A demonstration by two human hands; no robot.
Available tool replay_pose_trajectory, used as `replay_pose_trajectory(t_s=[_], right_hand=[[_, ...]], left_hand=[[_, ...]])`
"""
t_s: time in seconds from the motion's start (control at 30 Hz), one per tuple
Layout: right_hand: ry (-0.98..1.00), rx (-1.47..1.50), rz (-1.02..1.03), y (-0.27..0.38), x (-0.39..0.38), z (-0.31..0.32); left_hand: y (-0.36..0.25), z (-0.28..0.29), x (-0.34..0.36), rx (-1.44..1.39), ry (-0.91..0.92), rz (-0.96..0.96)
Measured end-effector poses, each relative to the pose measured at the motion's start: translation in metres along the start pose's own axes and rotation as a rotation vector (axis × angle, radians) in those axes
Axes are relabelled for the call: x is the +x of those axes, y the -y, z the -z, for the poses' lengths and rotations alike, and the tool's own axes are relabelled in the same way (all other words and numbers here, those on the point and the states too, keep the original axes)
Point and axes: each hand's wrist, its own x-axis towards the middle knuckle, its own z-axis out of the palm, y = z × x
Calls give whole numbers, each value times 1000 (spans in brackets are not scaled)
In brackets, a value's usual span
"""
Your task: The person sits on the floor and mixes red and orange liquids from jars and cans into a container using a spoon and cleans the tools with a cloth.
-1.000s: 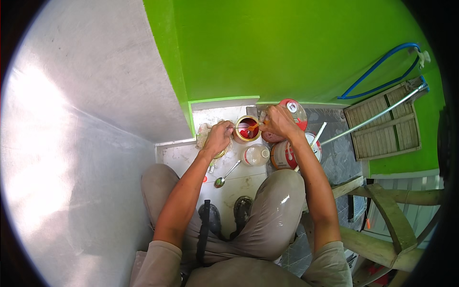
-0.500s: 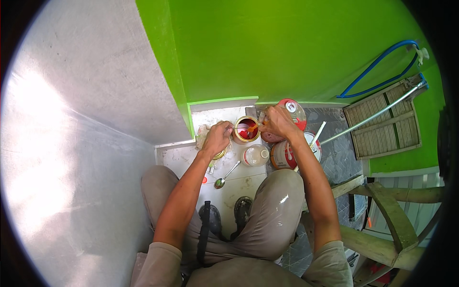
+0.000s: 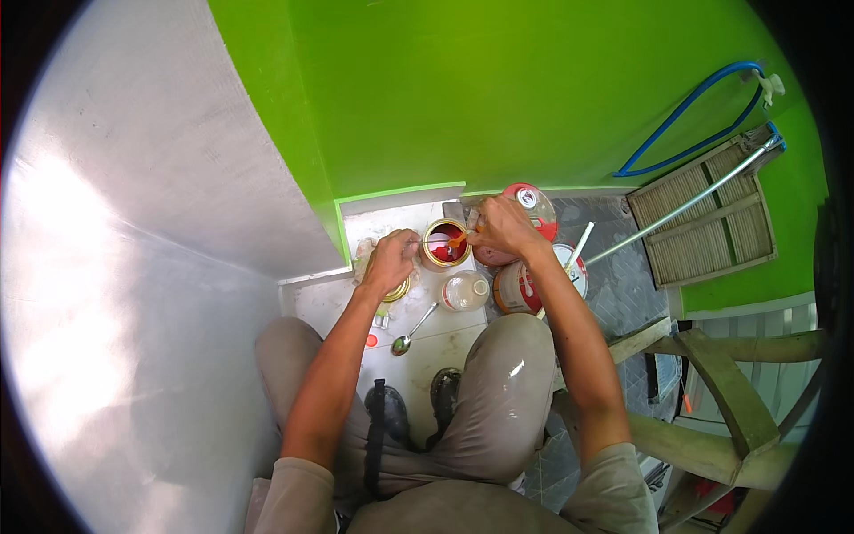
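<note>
On the floor by the green wall (image 3: pixel 498 98): the person squatted over small paint things.
Right hand (image 3: pixel 503 227): clenched on a thin stick (image 3: pixel 452 238), its tip in the red paint; it had moved very little since a second ago, so the stirring seemed to continue.
Left hand (image 3: pixel 389 262): stayed closed around the rim of the open tin (image 3: pixel 445 243), on its left side.
Near: a clear jar (image 3: pixel 464 290), a spoon (image 3: pixel 411 332).

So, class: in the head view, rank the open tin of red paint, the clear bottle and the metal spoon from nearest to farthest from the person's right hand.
1. Open tin of red paint, just left of the right hand.
2. Clear bottle, below it.
3. Metal spoon, lower left, nearest the knees.
</note>
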Motion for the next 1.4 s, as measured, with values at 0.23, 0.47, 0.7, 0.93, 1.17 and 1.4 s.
replay_pose_trajectory(t_s=[0.23, 0.47, 0.7, 0.93, 1.17, 1.4], right_hand=[[21, 33, -23, 1, -3, 0], [18, 73, -3, 7, -4, 3], [114, 81, -46, 6, -2, 1], [135, 43, -79, 6, -4, 1], [134, 78, -66, 5, -5, 0], [109, 66, -60, 4, -5, 2]], left_hand=[[0, 0, -1, -22, -13, 15], [3, 0, 0, -10, 10, -30], [1, 0, 2, 45, -34, -55], [-12, 8, 2, 27, -4, 23], [-19, 13, 2, 24, 74, 68], [-15, 10, 3, 50, 58, 96]])
